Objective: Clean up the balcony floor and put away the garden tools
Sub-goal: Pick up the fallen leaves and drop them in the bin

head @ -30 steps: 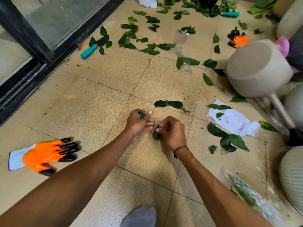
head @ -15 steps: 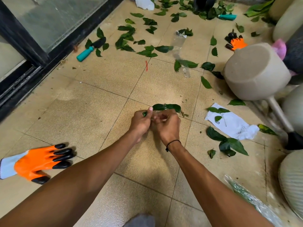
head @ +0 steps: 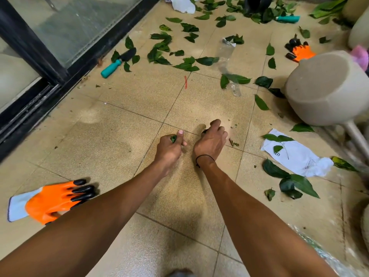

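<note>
The person is gathering fallen leaves off the balcony floor (head: pixel 123 124) by hand. The left hand (head: pixel 169 145) is clenched around a wad of leaves (head: pixel 173 138); the right hand (head: pixel 211 139), just beside it, curls over something dark, seemingly another leaf. More leaves (head: pixel 287 180) lie near the white paper (head: pixel 297 156), likely next; the trowel (head: pixel 117 60) waits by the door.

Green leaves (head: pixel 206 60); orange-black glove (head: pixel 50 200); teal trowel handle (head: pixel 111 68); beige tiles (head: pixel 127 92)

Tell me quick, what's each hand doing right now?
Left hand: closed on crumpled green leaves.
Right hand: curled over something dark on the floor; grip cannot be told.
</note>
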